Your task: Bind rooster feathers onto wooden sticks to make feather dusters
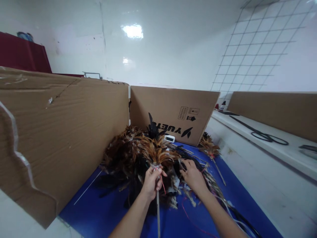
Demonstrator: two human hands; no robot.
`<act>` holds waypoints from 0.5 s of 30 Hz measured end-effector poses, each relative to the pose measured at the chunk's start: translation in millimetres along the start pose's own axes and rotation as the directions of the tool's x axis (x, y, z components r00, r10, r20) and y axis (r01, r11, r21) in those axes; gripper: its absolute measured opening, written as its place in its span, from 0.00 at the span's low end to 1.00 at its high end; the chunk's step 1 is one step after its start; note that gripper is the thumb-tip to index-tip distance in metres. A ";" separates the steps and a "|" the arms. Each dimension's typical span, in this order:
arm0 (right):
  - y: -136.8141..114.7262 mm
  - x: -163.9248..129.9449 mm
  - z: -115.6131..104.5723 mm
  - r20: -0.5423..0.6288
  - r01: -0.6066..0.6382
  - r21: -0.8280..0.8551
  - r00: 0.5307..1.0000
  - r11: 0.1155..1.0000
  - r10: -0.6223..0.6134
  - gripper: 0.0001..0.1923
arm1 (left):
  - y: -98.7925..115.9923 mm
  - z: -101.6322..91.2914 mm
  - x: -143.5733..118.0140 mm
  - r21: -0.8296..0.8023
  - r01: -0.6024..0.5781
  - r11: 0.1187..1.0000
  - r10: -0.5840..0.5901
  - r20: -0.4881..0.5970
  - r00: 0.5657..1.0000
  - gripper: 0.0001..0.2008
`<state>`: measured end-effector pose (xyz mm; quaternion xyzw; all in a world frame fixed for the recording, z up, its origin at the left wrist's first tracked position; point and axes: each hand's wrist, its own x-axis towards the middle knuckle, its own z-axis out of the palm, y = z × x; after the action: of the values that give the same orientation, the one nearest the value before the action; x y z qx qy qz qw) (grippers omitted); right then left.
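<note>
While the left hand [151,181] pinches the thin pale stick with its brown-orange feather tuft [156,155] upright over the blue mat [99,211], the right hand [192,175] spreads into the loose dark feather pile [123,158]. I'd keep that pinch tight at the pink string binding [162,183] so nothing slips.

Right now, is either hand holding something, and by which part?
The left hand grips a feather duster by its thin stick, just below the bound feathers. The right hand rests flat on loose feathers, gripping nothing visible.
</note>
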<state>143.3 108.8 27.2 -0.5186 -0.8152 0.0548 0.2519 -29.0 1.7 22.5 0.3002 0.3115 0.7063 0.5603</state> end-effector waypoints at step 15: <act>-63.6 -115.7 19.3 0.614 -0.431 0.666 0.780 0.609 -0.120 0.27 | -20.6 18.5 -11.7 0.142 0.103 0.985 -0.100 -0.024 0.995 0.19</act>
<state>121.1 -17.8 -8.1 -0.3838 -0.6921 0.5870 0.1705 0.0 -4.2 17.1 0.3174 0.3809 0.6552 0.5700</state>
